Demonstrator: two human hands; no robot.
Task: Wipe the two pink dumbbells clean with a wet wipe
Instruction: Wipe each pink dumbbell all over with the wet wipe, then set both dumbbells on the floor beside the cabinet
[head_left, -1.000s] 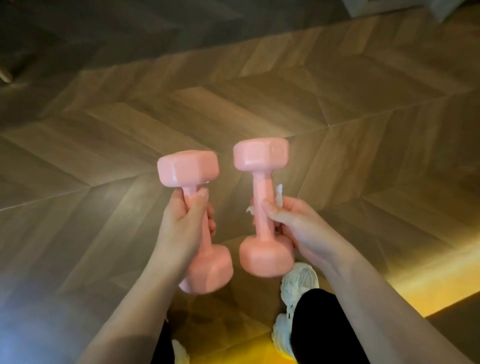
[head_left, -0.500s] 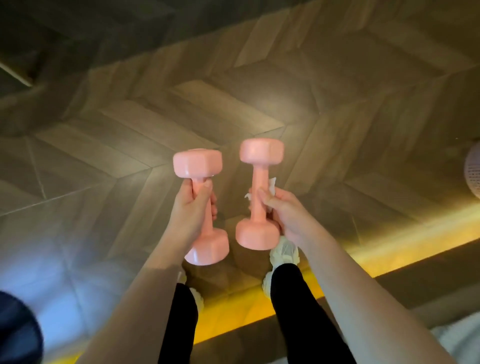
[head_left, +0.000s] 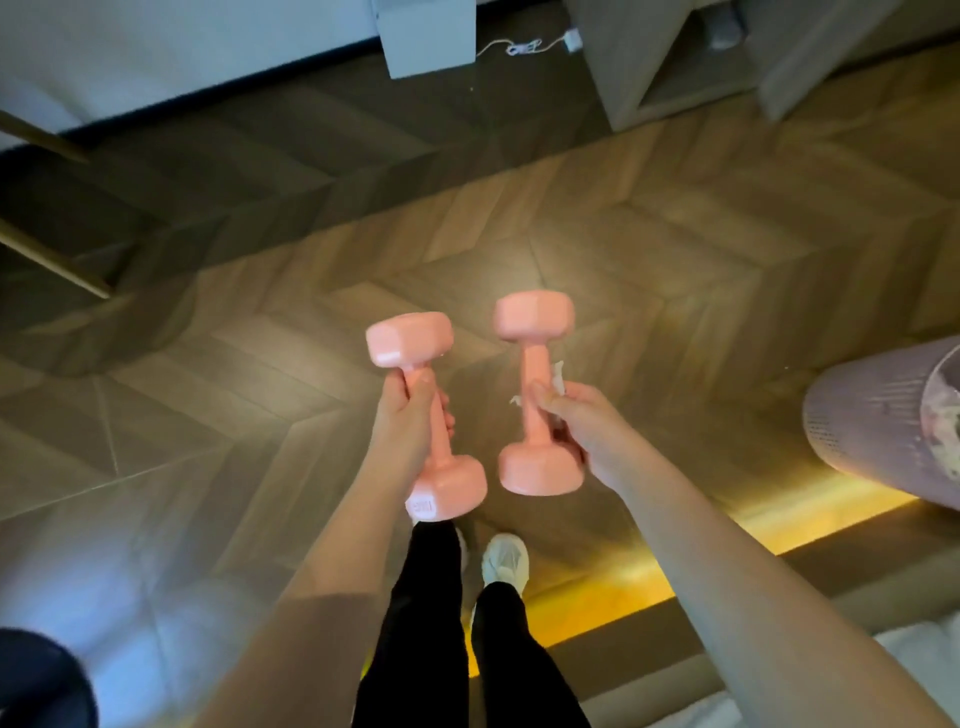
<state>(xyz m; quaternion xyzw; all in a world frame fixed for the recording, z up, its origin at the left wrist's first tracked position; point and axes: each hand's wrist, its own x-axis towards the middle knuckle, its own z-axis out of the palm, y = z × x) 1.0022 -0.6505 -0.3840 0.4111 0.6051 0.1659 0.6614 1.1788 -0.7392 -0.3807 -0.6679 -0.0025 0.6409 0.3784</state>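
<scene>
Two pink dumbbells hang upright over the wooden floor in the head view. My left hand (head_left: 408, 415) grips the handle of the left dumbbell (head_left: 410, 345), which tilts slightly with its lower head toward me. My right hand (head_left: 584, 421) holds the handle of the right dumbbell (head_left: 535, 317) together with a crumpled white wet wipe (head_left: 558, 376), which sticks out between my fingers and the handle. The two dumbbells are apart and do not touch.
A herringbone wood floor (head_left: 260, 364) lies below. My legs in black trousers and a white shoe (head_left: 504, 561) are under the dumbbells. A purple perforated basket (head_left: 878, 421) stands at the right. Grey furniture legs (head_left: 431, 36) and a white cable (head_left: 524, 49) are at the top.
The view has tilted up and back, showing furniture at the top and more of the basket at the right. Both hands keep their grips; the dumbbells sit a little further apart.
</scene>
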